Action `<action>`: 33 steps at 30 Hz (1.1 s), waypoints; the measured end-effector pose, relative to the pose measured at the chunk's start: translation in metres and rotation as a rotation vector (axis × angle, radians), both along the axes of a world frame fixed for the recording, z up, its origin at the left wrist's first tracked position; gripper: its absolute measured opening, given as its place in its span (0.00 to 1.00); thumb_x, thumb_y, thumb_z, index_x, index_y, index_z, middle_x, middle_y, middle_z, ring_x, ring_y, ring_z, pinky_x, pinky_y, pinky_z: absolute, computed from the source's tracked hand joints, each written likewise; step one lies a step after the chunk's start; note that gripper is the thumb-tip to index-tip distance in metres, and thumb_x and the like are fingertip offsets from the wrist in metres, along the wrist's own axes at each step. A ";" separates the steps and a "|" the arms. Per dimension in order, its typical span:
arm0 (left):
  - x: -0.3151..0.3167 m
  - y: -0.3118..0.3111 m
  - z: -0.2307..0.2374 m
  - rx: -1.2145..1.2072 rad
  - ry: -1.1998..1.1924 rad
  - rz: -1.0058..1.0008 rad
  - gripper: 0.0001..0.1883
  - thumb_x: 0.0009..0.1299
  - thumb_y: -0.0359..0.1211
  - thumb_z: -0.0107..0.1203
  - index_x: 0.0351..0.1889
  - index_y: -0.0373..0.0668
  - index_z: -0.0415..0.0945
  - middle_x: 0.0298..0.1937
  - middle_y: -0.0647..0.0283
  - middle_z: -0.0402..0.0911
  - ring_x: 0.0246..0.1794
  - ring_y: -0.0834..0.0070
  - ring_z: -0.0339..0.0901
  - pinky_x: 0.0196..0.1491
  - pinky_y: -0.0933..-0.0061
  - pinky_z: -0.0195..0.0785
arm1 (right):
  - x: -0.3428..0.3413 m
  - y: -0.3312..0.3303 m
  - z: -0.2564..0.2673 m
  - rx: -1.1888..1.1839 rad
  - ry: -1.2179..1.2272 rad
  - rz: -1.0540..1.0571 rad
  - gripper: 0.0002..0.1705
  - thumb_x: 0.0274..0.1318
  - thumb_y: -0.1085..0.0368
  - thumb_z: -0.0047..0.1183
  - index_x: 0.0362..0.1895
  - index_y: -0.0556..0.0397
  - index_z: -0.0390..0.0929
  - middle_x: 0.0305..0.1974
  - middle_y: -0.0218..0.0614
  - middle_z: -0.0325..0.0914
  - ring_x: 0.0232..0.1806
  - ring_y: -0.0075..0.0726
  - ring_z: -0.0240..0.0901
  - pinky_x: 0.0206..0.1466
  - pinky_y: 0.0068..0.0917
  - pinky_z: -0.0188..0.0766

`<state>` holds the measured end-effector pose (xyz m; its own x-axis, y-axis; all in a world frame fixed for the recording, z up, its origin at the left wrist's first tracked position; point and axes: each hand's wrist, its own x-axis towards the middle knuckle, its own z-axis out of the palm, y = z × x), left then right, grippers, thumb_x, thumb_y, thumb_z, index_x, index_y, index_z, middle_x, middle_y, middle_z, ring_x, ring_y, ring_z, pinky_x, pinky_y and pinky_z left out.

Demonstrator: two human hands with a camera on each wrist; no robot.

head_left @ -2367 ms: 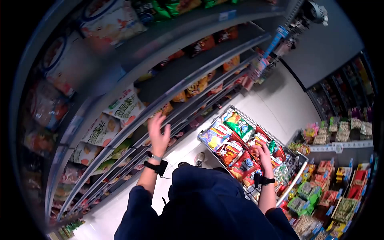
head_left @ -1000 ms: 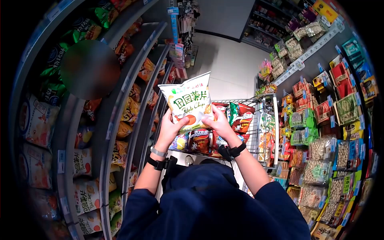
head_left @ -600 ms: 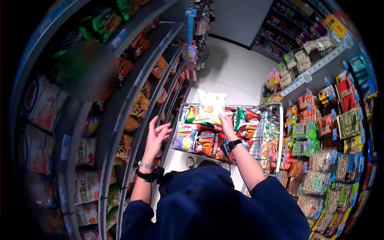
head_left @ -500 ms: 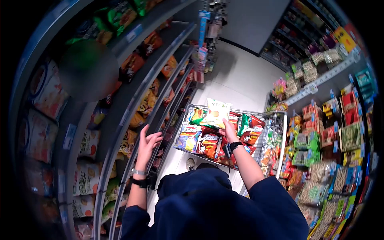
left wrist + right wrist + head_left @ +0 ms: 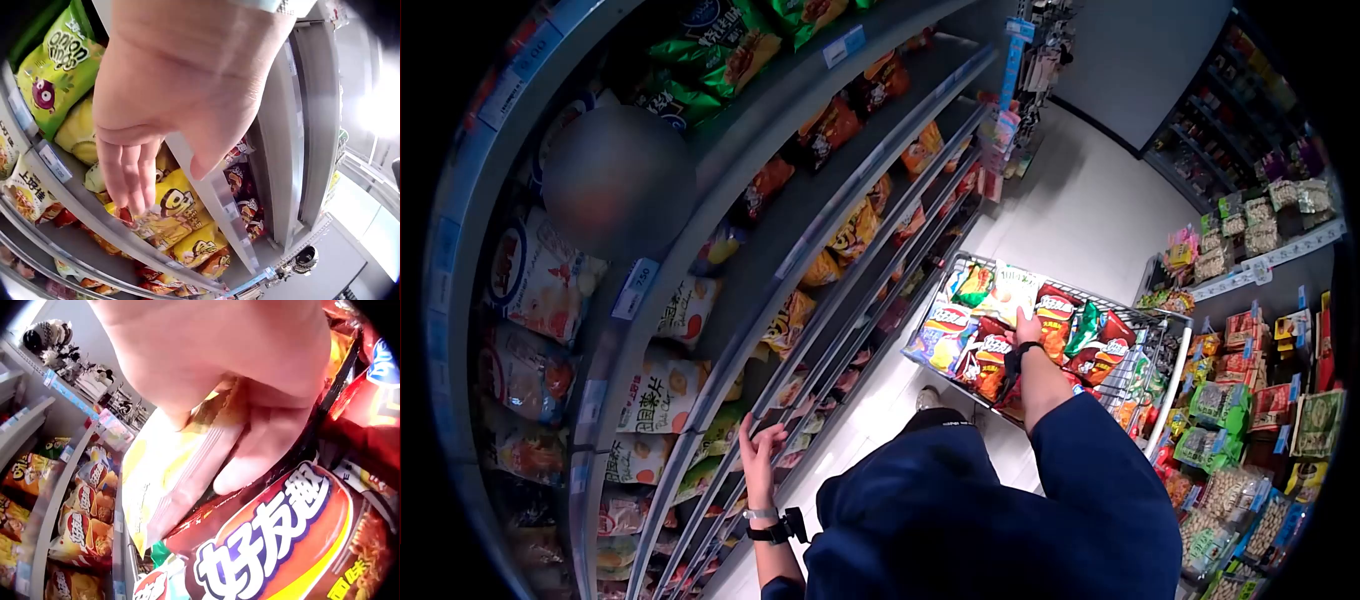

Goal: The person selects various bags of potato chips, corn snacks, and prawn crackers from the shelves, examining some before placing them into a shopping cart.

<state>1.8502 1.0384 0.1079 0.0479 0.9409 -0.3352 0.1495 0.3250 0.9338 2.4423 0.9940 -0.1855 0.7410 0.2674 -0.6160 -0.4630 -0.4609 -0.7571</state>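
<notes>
My right hand (image 5: 1028, 330) pinches the lower edge of a white bag of potato chips (image 5: 1012, 290) among the other bags in the shopping cart (image 5: 1175, 385). In the right wrist view the thumb and fingers are on either side of the crimped end of this chip bag (image 5: 178, 481). A brown-red snack bag (image 5: 275, 534) lies right under the fingers. My left hand (image 5: 760, 455) is off to the left beside the shelves, fingers loosely bent and holding nothing. In the left wrist view, that hand (image 5: 172, 94) overlaps yellow snack bags (image 5: 178, 215) on the shelf.
Snack shelves (image 5: 800, 240) line the left side, with more white chip bags (image 5: 665, 395) lower down. A rack of hanging nut and snack packets (image 5: 1230, 500) stands right of the cart. Pale floor (image 5: 1090, 200) runs beyond the cart.
Both hands held the chip bag upright; the left hand has let go and moved left to the shelves. My right hand has lowered the bag into the cart. The head view has turned left.
</notes>
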 end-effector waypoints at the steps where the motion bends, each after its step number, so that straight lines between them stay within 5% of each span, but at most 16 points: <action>1: -0.006 -0.008 0.007 0.028 0.021 0.036 0.33 0.78 0.39 0.52 0.76 0.43 0.50 0.50 0.55 0.83 0.46 0.75 0.81 0.49 0.76 0.74 | -0.006 0.004 0.014 -0.090 -0.071 0.021 0.30 0.60 0.45 0.59 0.55 0.56 0.72 0.42 0.47 0.79 0.24 0.50 0.81 0.17 0.36 0.78; 2: -0.004 -0.012 0.019 0.113 0.056 0.089 0.27 0.78 0.37 0.51 0.72 0.39 0.58 0.49 0.56 0.83 0.45 0.75 0.81 0.49 0.76 0.74 | -0.014 0.006 0.032 -0.190 -0.145 0.063 0.33 0.58 0.44 0.59 0.53 0.62 0.73 0.42 0.51 0.80 0.25 0.51 0.83 0.17 0.35 0.78; 3: -0.009 -0.012 0.025 0.118 0.075 0.107 0.27 0.78 0.37 0.51 0.72 0.39 0.58 0.49 0.56 0.83 0.45 0.75 0.81 0.49 0.76 0.74 | 0.006 0.003 -0.039 -0.415 -0.456 0.178 0.38 0.57 0.42 0.59 0.56 0.65 0.73 0.42 0.54 0.81 0.28 0.50 0.84 0.20 0.36 0.79; 4: -0.016 -0.011 0.029 0.263 0.126 0.169 0.24 0.78 0.35 0.51 0.68 0.37 0.62 0.49 0.56 0.83 0.47 0.75 0.80 0.51 0.75 0.73 | 0.006 0.002 -0.034 -0.549 -0.536 0.283 0.42 0.56 0.38 0.58 0.57 0.66 0.73 0.42 0.56 0.81 0.33 0.50 0.85 0.30 0.39 0.81; 6: -0.034 -0.006 0.037 0.506 0.255 0.326 0.17 0.78 0.32 0.50 0.60 0.33 0.69 0.52 0.56 0.81 0.53 0.72 0.77 0.59 0.72 0.67 | 0.002 0.003 -0.018 -0.498 -0.408 0.267 0.45 0.53 0.33 0.57 0.54 0.66 0.74 0.48 0.59 0.80 0.48 0.57 0.81 0.50 0.47 0.77; 9: -0.055 0.012 0.063 0.748 0.414 0.475 0.19 0.77 0.33 0.53 0.61 0.33 0.69 0.57 0.59 0.77 0.56 0.71 0.74 0.62 0.70 0.64 | -0.018 0.003 0.043 -0.582 -0.534 0.348 0.46 0.50 0.32 0.59 0.51 0.66 0.75 0.51 0.61 0.79 0.54 0.62 0.76 0.58 0.50 0.72; 13: -0.080 0.045 0.080 0.808 0.336 0.490 0.24 0.76 0.32 0.54 0.67 0.33 0.64 0.61 0.56 0.74 0.60 0.68 0.71 0.65 0.68 0.61 | -0.011 -0.020 0.050 -0.489 -0.607 0.509 0.38 0.47 0.41 0.65 0.47 0.64 0.76 0.47 0.59 0.80 0.52 0.62 0.77 0.58 0.47 0.71; 17: -0.096 0.079 0.078 0.822 0.261 0.531 0.29 0.72 0.25 0.55 0.70 0.34 0.57 0.67 0.55 0.69 0.64 0.68 0.68 0.67 0.69 0.59 | 0.016 -0.043 -0.017 -0.162 -0.621 0.380 0.20 0.54 0.56 0.63 0.34 0.56 0.69 0.27 0.41 0.76 0.22 0.42 0.78 0.24 0.37 0.77; 18: -0.099 0.085 0.081 0.680 0.247 0.532 0.30 0.71 0.25 0.56 0.70 0.33 0.57 0.66 0.54 0.71 0.64 0.68 0.69 0.67 0.68 0.59 | 0.000 -0.045 0.020 -0.013 -0.497 0.307 0.16 0.57 0.61 0.61 0.34 0.54 0.66 0.24 0.35 0.72 0.15 0.31 0.72 0.13 0.28 0.69; 20: -0.108 0.091 0.079 0.540 0.222 0.522 0.31 0.70 0.25 0.57 0.71 0.33 0.58 0.66 0.54 0.72 0.63 0.68 0.70 0.67 0.68 0.60 | -0.006 -0.054 0.024 0.146 -0.367 0.275 0.13 0.60 0.64 0.59 0.39 0.57 0.69 0.24 0.36 0.74 0.13 0.29 0.71 0.14 0.26 0.68; 22: -0.107 0.088 0.079 0.520 0.434 0.207 0.28 0.69 0.26 0.61 0.66 0.33 0.64 0.62 0.54 0.75 0.60 0.68 0.73 0.66 0.66 0.60 | -0.011 -0.065 0.032 0.179 -0.395 0.345 0.11 0.61 0.65 0.58 0.41 0.56 0.70 0.21 0.32 0.73 0.14 0.26 0.70 0.16 0.25 0.67; 23: -0.088 0.079 0.072 0.686 0.235 0.174 0.24 0.61 0.24 0.65 0.57 0.35 0.73 0.56 0.55 0.80 0.56 0.63 0.78 0.66 0.62 0.61 | -0.014 -0.070 0.036 0.184 -0.367 0.369 0.11 0.62 0.66 0.58 0.43 0.55 0.71 0.19 0.28 0.72 0.15 0.22 0.70 0.18 0.22 0.66; 25: -0.014 0.064 0.141 1.026 0.893 -0.195 0.24 0.51 0.23 0.68 0.49 0.40 0.78 0.51 0.57 0.83 0.57 0.60 0.79 0.68 0.57 0.59 | -0.019 -0.077 0.042 0.336 -0.376 0.401 0.11 0.62 0.66 0.58 0.44 0.55 0.71 0.18 0.27 0.71 0.17 0.20 0.69 0.20 0.21 0.64; 26: 0.008 0.057 0.151 1.101 0.945 -0.270 0.25 0.48 0.23 0.68 0.47 0.41 0.79 0.49 0.58 0.83 0.57 0.59 0.79 0.69 0.55 0.59 | -0.031 -0.075 0.073 0.341 -0.353 0.420 0.10 0.62 0.67 0.58 0.44 0.55 0.71 0.19 0.25 0.71 0.19 0.18 0.67 0.22 0.20 0.64; 30: 0.082 0.046 0.163 1.237 0.760 -0.411 0.20 0.48 0.25 0.68 0.41 0.42 0.79 0.44 0.61 0.85 0.53 0.62 0.81 0.69 0.50 0.59 | -0.064 -0.050 0.158 0.367 -0.370 0.630 0.24 0.58 0.66 0.63 0.57 0.56 0.70 0.30 0.28 0.77 0.30 0.17 0.73 0.35 0.19 0.73; 33: 0.140 0.051 0.143 1.083 0.430 -0.362 0.18 0.51 0.27 0.69 0.41 0.37 0.79 0.40 0.58 0.85 0.46 0.61 0.82 0.59 0.56 0.69 | -0.108 -0.032 0.265 0.623 -0.338 0.936 0.44 0.51 0.63 0.68 0.70 0.53 0.60 0.59 0.44 0.72 0.62 0.37 0.70 0.61 0.33 0.70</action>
<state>1.9904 1.0895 0.2505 0.4435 0.6987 0.5613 0.4333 -0.7154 0.5481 2.3346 0.9624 0.0795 0.1962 0.9806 0.0041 0.1273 -0.0214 -0.9916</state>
